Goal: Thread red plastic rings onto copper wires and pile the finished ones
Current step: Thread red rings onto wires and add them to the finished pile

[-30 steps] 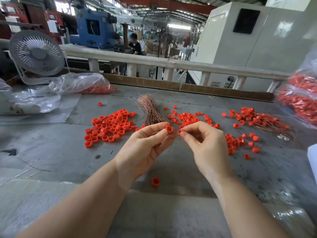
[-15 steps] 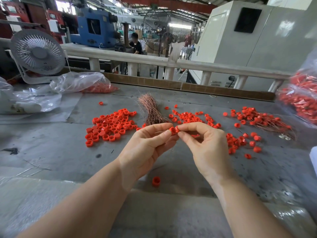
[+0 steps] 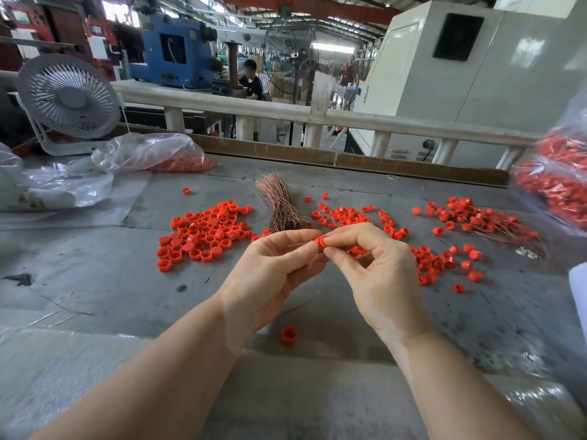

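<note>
My left hand (image 3: 273, 268) and my right hand (image 3: 374, 274) meet above the table's middle, both pinching one red ring (image 3: 319, 242) between thumb and fingertips. A thin copper wire (image 3: 298, 308) trails down below my hands. Behind them lies a bundle of copper wires (image 3: 279, 201). Loose red rings form a heap at the left (image 3: 203, 231) and a scatter behind my right hand (image 3: 349, 215). At the far right lies a pile of rings threaded on wires (image 3: 482, 219). One single ring (image 3: 288, 335) rests near the front between my wrists.
A clear bag of red rings (image 3: 158, 154) and a white fan (image 3: 68, 100) sit at the back left. Bags of red parts (image 3: 559, 182) stand at the right edge. More loose rings (image 3: 444, 265) lie right of my hand. A white rail (image 3: 381, 120) borders the table's back.
My hands have come together: the ring held in my left fingers now touches my right fingertips, which closed the gap from the right. Both hands sit slightly higher.
</note>
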{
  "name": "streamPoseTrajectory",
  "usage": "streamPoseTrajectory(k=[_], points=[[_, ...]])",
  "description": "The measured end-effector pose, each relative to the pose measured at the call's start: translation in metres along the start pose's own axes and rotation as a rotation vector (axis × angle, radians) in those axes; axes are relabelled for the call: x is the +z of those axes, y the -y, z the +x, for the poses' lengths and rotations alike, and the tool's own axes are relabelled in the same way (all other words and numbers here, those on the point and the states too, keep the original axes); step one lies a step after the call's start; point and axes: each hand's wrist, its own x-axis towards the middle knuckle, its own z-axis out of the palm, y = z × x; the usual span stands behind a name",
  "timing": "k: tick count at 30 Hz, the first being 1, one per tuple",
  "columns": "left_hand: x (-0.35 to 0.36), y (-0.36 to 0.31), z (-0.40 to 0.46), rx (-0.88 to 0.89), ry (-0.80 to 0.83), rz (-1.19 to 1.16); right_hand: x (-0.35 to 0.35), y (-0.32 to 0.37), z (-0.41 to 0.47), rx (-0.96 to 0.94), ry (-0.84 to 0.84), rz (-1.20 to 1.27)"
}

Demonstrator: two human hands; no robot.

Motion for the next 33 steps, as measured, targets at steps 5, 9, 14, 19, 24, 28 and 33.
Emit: streamPoseTrajectory(k=[5, 9, 14, 19, 24, 28, 33], points=[[0.0015, 0.0002, -0.0012, 0.043, -0.017, 0.062, -0.0005, -0.0014, -0.0004, -0.007, 0.005, -0.016], [0.0023, 0.0013, -0.0013, 0.085, -0.035, 0.110, -0.0002, -0.0017, 0.0002, 0.008, 0.010, -0.029], [0.0023, 0.0022, -0.0007, 0.115, -0.055, 0.151, -0.0010, 0.0001, 0.0000, 0.047, 0.009, -0.007], [0.0025, 0.0027, -0.0012, 0.148, -0.058, 0.190, -0.0026, 0.0017, 0.0003, 0.079, 0.014, 0.020], [0.0023, 0.0016, -0.0014, 0.121, -0.047, 0.150, -0.0006, 0.0012, -0.0004, 0.009, 0.008, -0.051], [0.0022, 0.0013, -0.0018, 0.112, -0.040, 0.127, -0.0009, 0.0013, -0.0008, 0.003, 0.017, -0.053], [0.0024, 0.0006, -0.0024, 0.167, -0.059, 0.239, -0.0004, 0.0010, -0.0008, 0.020, 0.027, -0.048]])
